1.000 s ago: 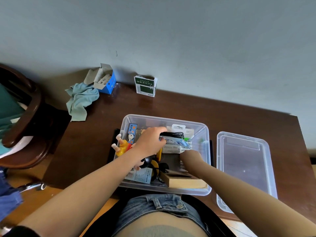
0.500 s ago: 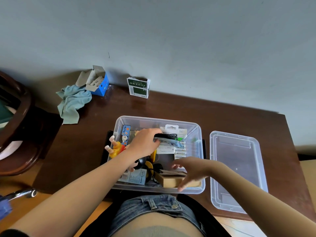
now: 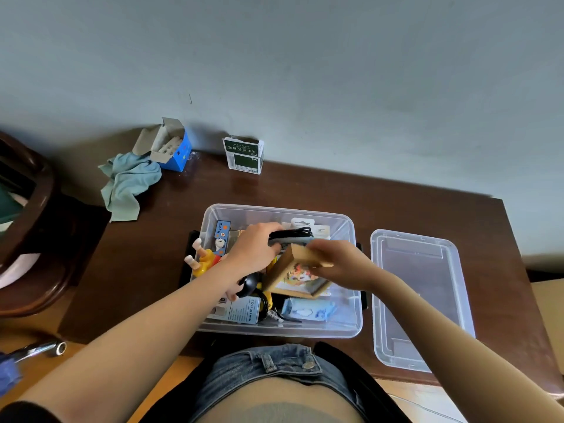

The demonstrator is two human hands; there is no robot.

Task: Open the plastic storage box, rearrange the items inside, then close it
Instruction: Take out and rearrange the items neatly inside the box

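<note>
The clear plastic storage box (image 3: 355, 326) stands open on the dark wooden table, full of small items. Its clear lid (image 3: 418, 300) lies upside down to the right. My left hand (image 3: 254, 250) is inside the box, shut on a flat bundle with a black cable (image 3: 294, 235) on top. My right hand (image 3: 338, 264) grips a tan wooden picture frame (image 3: 297, 277) by its top edge and holds it tilted up above the box floor. A yellow toy figure (image 3: 204, 261), a blue packet (image 3: 306, 311) and a label card (image 3: 244, 311) lie in the box.
At the back of the table (image 3: 158, 270) stand an open blue carton (image 3: 172, 149) and a green-and-white carton (image 3: 244, 155), with a teal cloth (image 3: 128, 184) beside them. A dark wooden chair (image 3: 27, 239) stands at the left. A metal tube (image 3: 45, 349) shows at lower left.
My right hand has taken hold of the wooden frame, which lay flat at the box's front, and lifted it up on edge. A blue packet beneath it now shows. My left hand stayed put.
</note>
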